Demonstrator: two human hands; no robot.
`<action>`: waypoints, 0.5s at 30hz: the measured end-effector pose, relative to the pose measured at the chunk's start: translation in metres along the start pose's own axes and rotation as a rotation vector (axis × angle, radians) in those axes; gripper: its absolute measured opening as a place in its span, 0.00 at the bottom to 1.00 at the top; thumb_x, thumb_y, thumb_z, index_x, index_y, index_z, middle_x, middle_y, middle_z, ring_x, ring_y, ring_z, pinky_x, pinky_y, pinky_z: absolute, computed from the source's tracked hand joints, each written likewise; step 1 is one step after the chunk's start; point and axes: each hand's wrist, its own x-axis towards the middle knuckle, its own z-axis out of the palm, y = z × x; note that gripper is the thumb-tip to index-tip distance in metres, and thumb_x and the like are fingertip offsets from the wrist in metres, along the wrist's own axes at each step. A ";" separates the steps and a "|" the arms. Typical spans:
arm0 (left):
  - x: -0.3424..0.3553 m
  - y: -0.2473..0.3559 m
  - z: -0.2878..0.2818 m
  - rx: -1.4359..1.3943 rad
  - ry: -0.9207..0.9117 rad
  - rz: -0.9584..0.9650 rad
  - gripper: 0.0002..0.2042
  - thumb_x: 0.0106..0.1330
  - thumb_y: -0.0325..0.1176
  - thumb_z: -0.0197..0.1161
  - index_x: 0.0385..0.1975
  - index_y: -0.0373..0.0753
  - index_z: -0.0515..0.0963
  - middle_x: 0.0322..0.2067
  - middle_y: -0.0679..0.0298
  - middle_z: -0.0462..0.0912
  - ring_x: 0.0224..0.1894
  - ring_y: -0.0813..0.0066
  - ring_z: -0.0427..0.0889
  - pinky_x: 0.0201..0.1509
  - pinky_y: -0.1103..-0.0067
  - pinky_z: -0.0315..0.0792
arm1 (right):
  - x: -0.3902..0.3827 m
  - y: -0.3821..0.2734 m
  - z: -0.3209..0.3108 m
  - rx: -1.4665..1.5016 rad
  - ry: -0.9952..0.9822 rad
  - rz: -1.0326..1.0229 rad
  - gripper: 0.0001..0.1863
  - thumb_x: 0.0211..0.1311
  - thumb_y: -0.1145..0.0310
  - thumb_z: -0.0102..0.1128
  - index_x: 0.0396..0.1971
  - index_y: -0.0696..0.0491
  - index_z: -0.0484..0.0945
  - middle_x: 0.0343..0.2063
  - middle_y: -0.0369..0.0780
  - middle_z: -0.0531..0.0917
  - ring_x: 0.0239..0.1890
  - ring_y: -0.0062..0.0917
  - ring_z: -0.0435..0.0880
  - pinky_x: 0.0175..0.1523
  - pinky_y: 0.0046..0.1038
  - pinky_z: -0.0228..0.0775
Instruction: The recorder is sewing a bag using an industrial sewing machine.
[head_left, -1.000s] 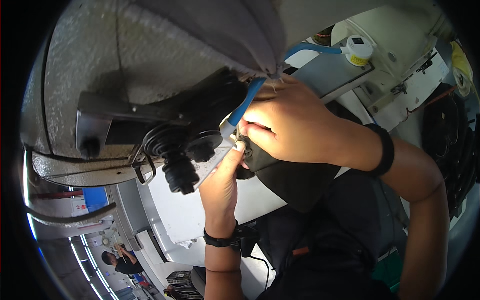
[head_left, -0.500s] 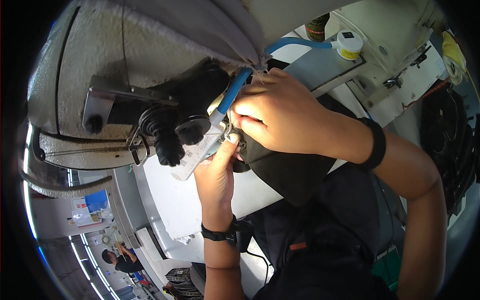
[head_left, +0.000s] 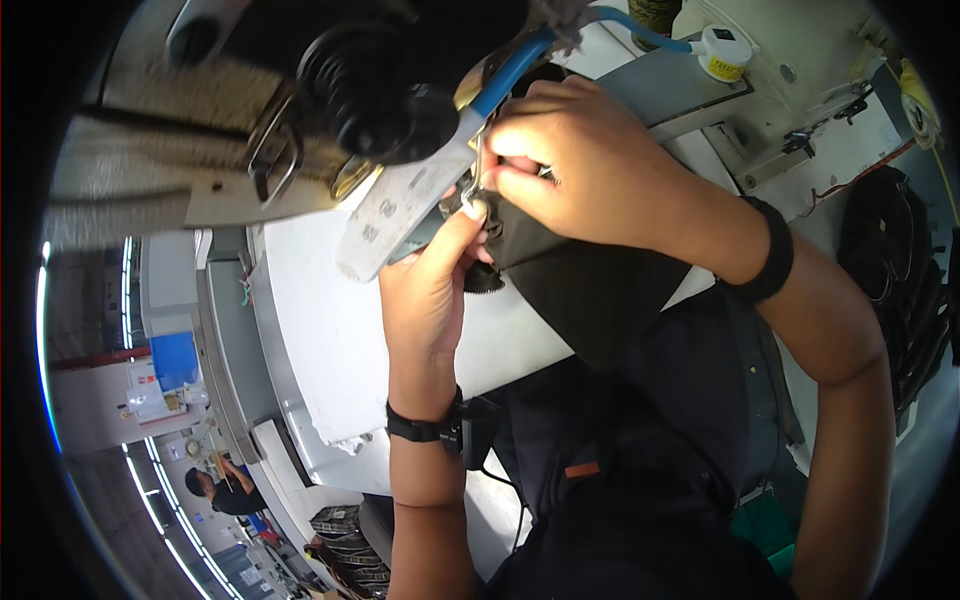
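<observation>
My left hand is closed under the sewing machine's head, its thumb pressing the edge of a dark cloth piece against the fingers. Beside that thumb is a small bent metal part of the machine. My right hand reaches in from the right, with thumb and index finger pinched together close to this metal part. What those fingertips hold, if anything, is too small to make out. The cloth hangs from under my right hand toward my lap.
A light-coloured arm with a blue tube slants just left of my hands. Black round machine knobs hang overhead. The white table lies below. Dark garments are piled at the right. A co-worker is far off, lower left.
The whole view has shifted, so the machine and hands appear higher in the picture. Both hands keep nearly the same hold beside the metal part.
</observation>
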 end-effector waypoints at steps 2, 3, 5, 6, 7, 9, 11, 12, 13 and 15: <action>0.000 -0.001 0.000 0.002 0.001 0.008 0.14 0.71 0.22 0.69 0.54 0.34 0.76 0.36 0.67 0.84 0.34 0.80 0.82 0.40 0.82 0.75 | 0.002 -0.001 0.001 -0.016 0.032 -0.019 0.05 0.60 0.70 0.68 0.28 0.54 0.82 0.27 0.38 0.84 0.35 0.36 0.83 0.45 0.38 0.72; 0.000 -0.001 0.001 0.002 0.003 0.011 0.15 0.70 0.23 0.70 0.53 0.34 0.76 0.35 0.66 0.84 0.33 0.80 0.83 0.39 0.82 0.76 | 0.002 -0.002 0.000 -0.014 0.037 -0.032 0.06 0.60 0.70 0.68 0.28 0.55 0.81 0.26 0.38 0.83 0.35 0.37 0.82 0.44 0.38 0.72; 0.001 -0.001 0.000 0.008 -0.009 0.026 0.15 0.70 0.23 0.70 0.53 0.34 0.76 0.35 0.66 0.84 0.34 0.80 0.83 0.38 0.82 0.76 | 0.003 -0.003 -0.003 -0.026 0.018 -0.036 0.07 0.60 0.69 0.69 0.27 0.56 0.81 0.25 0.40 0.81 0.33 0.37 0.80 0.40 0.38 0.71; 0.001 -0.001 -0.001 0.004 -0.023 0.029 0.15 0.70 0.23 0.70 0.53 0.34 0.76 0.35 0.66 0.84 0.34 0.80 0.83 0.38 0.82 0.77 | 0.003 -0.003 -0.003 -0.014 0.025 -0.040 0.08 0.61 0.69 0.70 0.27 0.56 0.80 0.25 0.40 0.80 0.32 0.37 0.80 0.39 0.38 0.70; 0.003 0.000 -0.003 0.022 -0.030 0.021 0.15 0.70 0.23 0.70 0.53 0.34 0.76 0.35 0.66 0.84 0.34 0.80 0.84 0.37 0.81 0.78 | 0.004 -0.003 -0.004 -0.001 0.030 -0.044 0.09 0.61 0.69 0.70 0.26 0.57 0.80 0.24 0.41 0.79 0.31 0.37 0.79 0.38 0.38 0.70; 0.006 0.000 -0.005 0.005 -0.039 0.015 0.16 0.70 0.23 0.71 0.54 0.34 0.76 0.35 0.66 0.84 0.33 0.79 0.84 0.37 0.81 0.79 | 0.004 -0.005 -0.005 -0.019 0.019 -0.006 0.02 0.59 0.69 0.65 0.29 0.50 0.84 0.25 0.37 0.85 0.35 0.37 0.86 0.44 0.39 0.77; 0.006 0.000 -0.006 -0.035 -0.031 0.006 0.17 0.69 0.23 0.71 0.55 0.34 0.75 0.36 0.64 0.85 0.34 0.79 0.85 0.37 0.82 0.80 | 0.003 -0.006 -0.005 -0.024 -0.016 0.035 0.02 0.59 0.69 0.65 0.29 0.50 0.84 0.24 0.37 0.84 0.34 0.36 0.85 0.43 0.39 0.77; 0.006 -0.001 -0.005 -0.021 -0.027 0.015 0.17 0.69 0.23 0.71 0.55 0.34 0.75 0.36 0.64 0.85 0.34 0.78 0.85 0.37 0.82 0.80 | 0.003 -0.007 -0.005 -0.031 -0.031 0.055 0.02 0.59 0.69 0.65 0.29 0.50 0.84 0.24 0.38 0.84 0.33 0.36 0.85 0.42 0.39 0.76; 0.006 -0.001 -0.005 -0.016 -0.025 0.028 0.17 0.69 0.23 0.71 0.55 0.33 0.75 0.37 0.64 0.86 0.34 0.78 0.85 0.37 0.82 0.80 | 0.003 -0.007 -0.004 -0.024 0.020 0.022 0.03 0.59 0.69 0.65 0.30 0.50 0.84 0.22 0.37 0.83 0.32 0.35 0.84 0.40 0.39 0.75; 0.005 -0.001 -0.004 -0.015 -0.018 0.043 0.18 0.69 0.23 0.72 0.56 0.33 0.75 0.37 0.63 0.86 0.35 0.78 0.85 0.37 0.82 0.80 | 0.004 -0.008 -0.003 -0.028 0.036 0.017 0.04 0.59 0.68 0.64 0.30 0.50 0.85 0.21 0.37 0.82 0.30 0.35 0.84 0.39 0.39 0.75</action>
